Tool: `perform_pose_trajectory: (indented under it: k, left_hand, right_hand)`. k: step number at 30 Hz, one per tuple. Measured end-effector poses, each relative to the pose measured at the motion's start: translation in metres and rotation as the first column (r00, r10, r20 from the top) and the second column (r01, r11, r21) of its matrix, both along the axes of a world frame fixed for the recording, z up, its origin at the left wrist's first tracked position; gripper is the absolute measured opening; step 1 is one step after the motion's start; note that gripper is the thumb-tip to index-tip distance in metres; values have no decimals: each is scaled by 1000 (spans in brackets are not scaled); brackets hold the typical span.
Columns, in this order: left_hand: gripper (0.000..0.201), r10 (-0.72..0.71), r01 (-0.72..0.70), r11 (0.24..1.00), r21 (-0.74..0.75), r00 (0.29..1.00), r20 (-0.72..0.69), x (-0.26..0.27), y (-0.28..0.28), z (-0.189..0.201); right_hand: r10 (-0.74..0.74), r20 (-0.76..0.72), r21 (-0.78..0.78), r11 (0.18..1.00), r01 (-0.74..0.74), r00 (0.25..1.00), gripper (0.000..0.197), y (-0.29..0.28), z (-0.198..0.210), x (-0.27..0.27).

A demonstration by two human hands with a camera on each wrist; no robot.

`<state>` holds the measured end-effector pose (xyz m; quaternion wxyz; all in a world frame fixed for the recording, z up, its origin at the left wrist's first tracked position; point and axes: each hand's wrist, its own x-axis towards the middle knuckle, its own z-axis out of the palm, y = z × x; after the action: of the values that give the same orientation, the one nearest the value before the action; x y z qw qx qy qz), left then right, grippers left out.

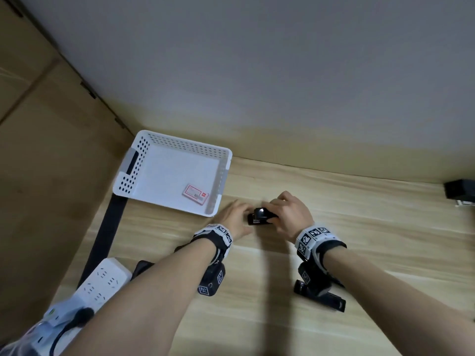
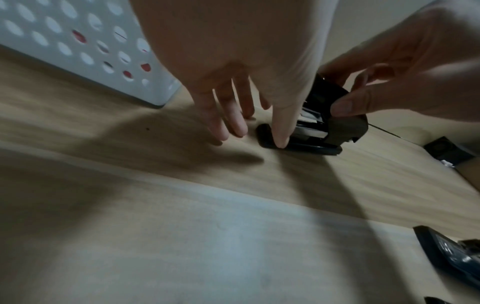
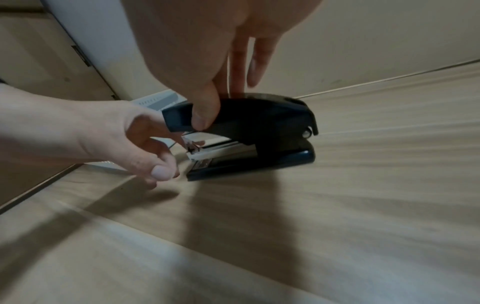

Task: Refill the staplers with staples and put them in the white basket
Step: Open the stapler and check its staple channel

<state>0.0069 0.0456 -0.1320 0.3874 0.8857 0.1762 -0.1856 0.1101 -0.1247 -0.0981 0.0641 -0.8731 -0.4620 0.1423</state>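
A black stapler [image 1: 261,215] stands on the wooden table just right of the white basket [image 1: 133,160]. My right hand [image 1: 276,213] pinches its top cover between thumb and fingers, and the cover [image 3: 259,123] is tilted up off the metal magazine [image 3: 223,149]. My left hand [image 1: 243,211] is at the stapler's front end, fingers straight. Its thumb [image 2: 281,142] presses on the front of the base [image 2: 311,147]. A pink-and-white staple box [image 1: 195,194] lies inside the basket. A second black stapler [image 1: 334,300] lies opened out near the table's front, under my right wrist.
The basket's perforated wall [image 2: 78,41] is close on the left of my left hand. A white power strip [image 1: 102,281] sits at the table's front left. A black object [image 1: 460,192] rests at the far right by the wall.
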Motion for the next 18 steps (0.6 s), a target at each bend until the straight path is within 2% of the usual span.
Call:
perform_pose_trajectory:
  k: [2, 6, 11, 18]
  left_hand:
    - [54, -38, 37, 999, 21, 999, 38, 6, -1, -7]
    - [25, -3, -9, 997, 75, 987, 162, 11, -1, -21]
    - [25, 37, -48, 998, 51, 978, 207, 11, -1, -23]
    - [21, 64, -71, 997, 43, 987, 149, 16, -8, -13]
  right_hand:
    - [-23, 31, 60, 998, 21, 999, 32, 3, -6, -1]
    - [-43, 56, 174, 984, 33, 998, 35, -1, -14, -7]
    - [-54, 20, 235, 971, 48, 998, 36, -4, -13, -5]
    - [-54, -70, 262, 963, 71, 996, 40, -18, -7, 1]
